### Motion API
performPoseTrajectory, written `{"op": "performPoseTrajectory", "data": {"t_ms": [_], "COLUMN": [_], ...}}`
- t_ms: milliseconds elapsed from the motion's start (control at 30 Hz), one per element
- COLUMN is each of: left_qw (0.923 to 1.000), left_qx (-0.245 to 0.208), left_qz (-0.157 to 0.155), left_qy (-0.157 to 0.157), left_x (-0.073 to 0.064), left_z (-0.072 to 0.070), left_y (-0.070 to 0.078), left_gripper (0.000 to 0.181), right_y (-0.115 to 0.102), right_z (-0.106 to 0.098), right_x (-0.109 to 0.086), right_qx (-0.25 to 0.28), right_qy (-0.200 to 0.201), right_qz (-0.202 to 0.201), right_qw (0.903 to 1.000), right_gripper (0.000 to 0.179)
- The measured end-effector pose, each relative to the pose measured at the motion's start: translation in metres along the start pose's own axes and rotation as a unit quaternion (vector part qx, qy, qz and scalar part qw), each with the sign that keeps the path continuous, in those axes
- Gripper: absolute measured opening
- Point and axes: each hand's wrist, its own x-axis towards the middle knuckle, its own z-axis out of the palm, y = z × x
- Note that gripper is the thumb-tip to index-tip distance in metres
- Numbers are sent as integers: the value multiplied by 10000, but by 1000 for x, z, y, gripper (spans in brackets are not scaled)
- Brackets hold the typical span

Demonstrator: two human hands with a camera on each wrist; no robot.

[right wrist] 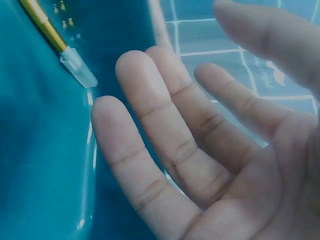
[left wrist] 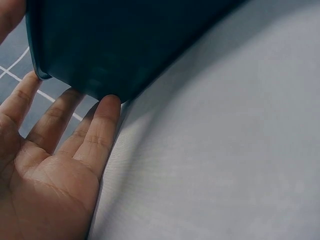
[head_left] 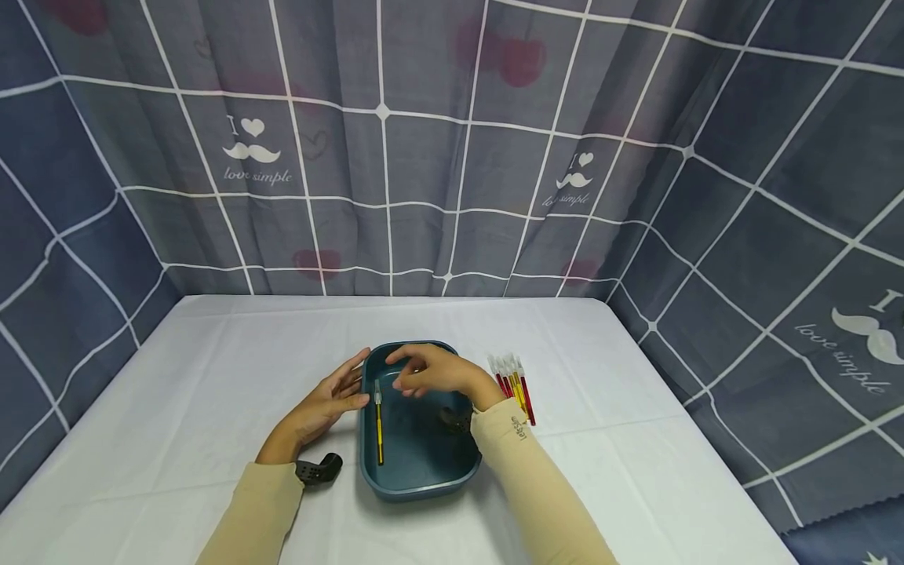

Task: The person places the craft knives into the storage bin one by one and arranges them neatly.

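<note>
A teal rectangular tray (head_left: 424, 475) stands on the white tablecloth. Along its left side lies a yellow craft knife (head_left: 380, 431) with a translucent cap, its capped end pointing away from me. My left hand (head_left: 326, 402) is at the tray's left wall; in the left wrist view its extended fingertips touch the tray (left wrist: 100, 50). Over the tray's far half hovers my right hand (head_left: 434, 370). Seen from the right wrist, its fingers (right wrist: 145, 85) are loosely bent with nothing between them, and the craft knife (right wrist: 50, 30) lies apart from the fingertips.
Just right of the tray, several red and yellow craft knives (head_left: 514, 384) with clear caps lie in a bunch on the white tablecloth (head_left: 247, 377). A grey checked curtain (head_left: 424, 157) hangs behind the table and along both sides. Each wrist wears a black camera.
</note>
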Motion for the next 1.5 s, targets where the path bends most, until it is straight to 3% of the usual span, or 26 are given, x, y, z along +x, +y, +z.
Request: {"op": "performPoseTrajectory", "data": {"t_ms": [400,933,1500], "left_qw": [10000,9998,9998], "left_qx": [17,-108,-156], "left_qz": [54,140,137], "left_qy": [61,41,16], "left_x": [2,1,1], "left_z": [-1,-1,0], "left_y": [0,-2,-2], "left_gripper": [99,100,98], "right_y": [8,8,38], "right_z": [-14,-18,-49], "right_x": [-28,-54,-77], "right_qx": [152,609,580], "right_qy": [427,989,1713], "right_qz": [-639,-1484,-1304], "right_qw": [9969,9821,9748], "right_gripper": [43,39,45]}}
